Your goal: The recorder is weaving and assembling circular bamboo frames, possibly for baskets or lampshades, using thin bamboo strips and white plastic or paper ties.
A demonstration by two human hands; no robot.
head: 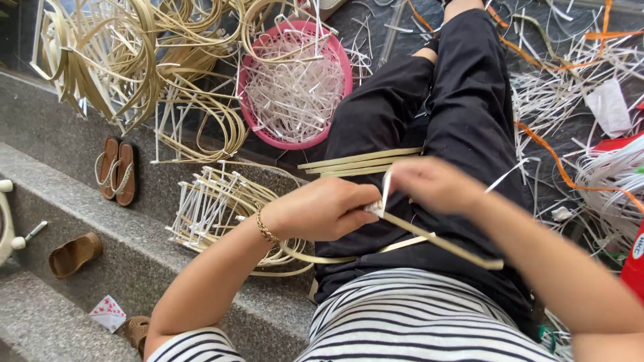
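Over the person's lap, the left hand [322, 211] and right hand [433, 182] are meeting, fingers pinching together on a long tan strip [443, 243] with a white piece at its end. Down by the steps, a small white paper with red stars [107, 313] is lying near brown sandals [118, 170]. A pink basket [339, 64] is sitting ahead.

Over the lap, the left hand [322, 211] and right hand [433, 184] pinch a pale plastic strip [436, 240] together; beyond the knees sits a pink basket [342, 67] of white pieces, brown sandals [117, 171] left of it
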